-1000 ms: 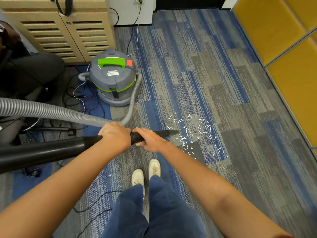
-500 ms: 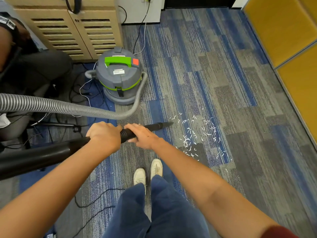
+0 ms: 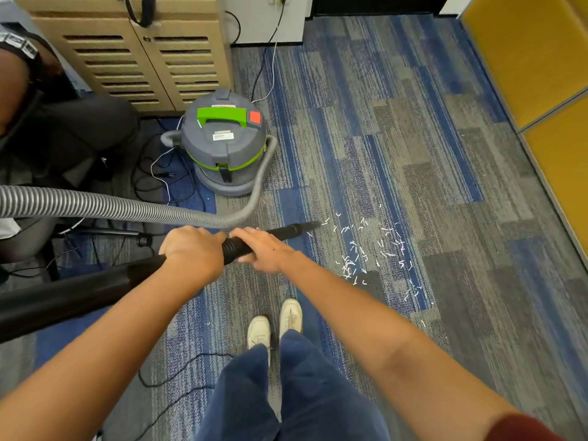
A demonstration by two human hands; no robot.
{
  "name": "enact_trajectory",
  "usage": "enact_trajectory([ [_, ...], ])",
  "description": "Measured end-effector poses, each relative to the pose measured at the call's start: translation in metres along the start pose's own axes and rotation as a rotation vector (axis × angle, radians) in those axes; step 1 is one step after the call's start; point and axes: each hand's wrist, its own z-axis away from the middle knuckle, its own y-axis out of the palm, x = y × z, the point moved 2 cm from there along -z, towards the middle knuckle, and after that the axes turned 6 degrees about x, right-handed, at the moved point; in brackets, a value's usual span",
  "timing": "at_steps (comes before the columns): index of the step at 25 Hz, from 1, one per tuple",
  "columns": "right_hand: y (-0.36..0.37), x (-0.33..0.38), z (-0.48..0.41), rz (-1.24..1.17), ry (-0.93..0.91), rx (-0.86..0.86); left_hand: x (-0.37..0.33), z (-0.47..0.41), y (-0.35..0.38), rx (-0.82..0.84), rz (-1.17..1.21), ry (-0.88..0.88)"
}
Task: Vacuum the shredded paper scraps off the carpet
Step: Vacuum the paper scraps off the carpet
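Since a second ago the tip of the black nozzle has slid from the left middle of the paper scraps up to their far left corner, where it now lies low over the carpet, just touching the nearest white slivers. Both hands have travelled with it, and their hold has not changed. The left hand is wrapped around the black tube where it narrows. The right hand grips the thinner part just ahead, fingers curled over the top and thumb under it.

The scraps lie scattered on the blue and grey carpet to the right of the nozzle, thickest just right of the right hand and thinning toward the near right.

The grey and green vacuum cleaner stands upright behind the hands, its lid shut, so whatever is inside is hidden. Its ribbed grey hose curves round its right side and runs off to the left edge. Behind it the beige cabinet has both slatted doors closed. Loose cords lie on the floor to the left of the vacuum cleaner. A pair of white shoes stands below the hands.
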Motion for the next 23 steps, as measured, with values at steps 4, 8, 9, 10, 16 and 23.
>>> enact_trajectory([
  [4,-0.014,-0.009,0.001,0.01,-0.017,-0.047,-0.003,-0.005,-0.014,-0.024,0.023,0.003],
  [8,-0.019,-0.025,0.003,-0.01,0.014,-0.04,-0.018,-0.012,-0.022,0.005,0.059,-0.003],
  [9,-0.019,-0.027,0.005,-0.022,0.016,-0.031,-0.02,-0.014,-0.023,0.02,0.071,-0.006],
  [10,-0.02,-0.029,0.007,-0.031,0.017,-0.026,-0.022,-0.016,-0.024,0.031,0.089,-0.008],
  [16,-0.012,-0.038,0.024,-0.03,0.036,-0.031,-0.032,-0.011,-0.025,0.034,0.102,0.004],
  [23,-0.012,-0.011,0.007,-0.033,-0.011,-0.034,-0.012,-0.005,-0.014,0.013,0.104,-0.022],
])
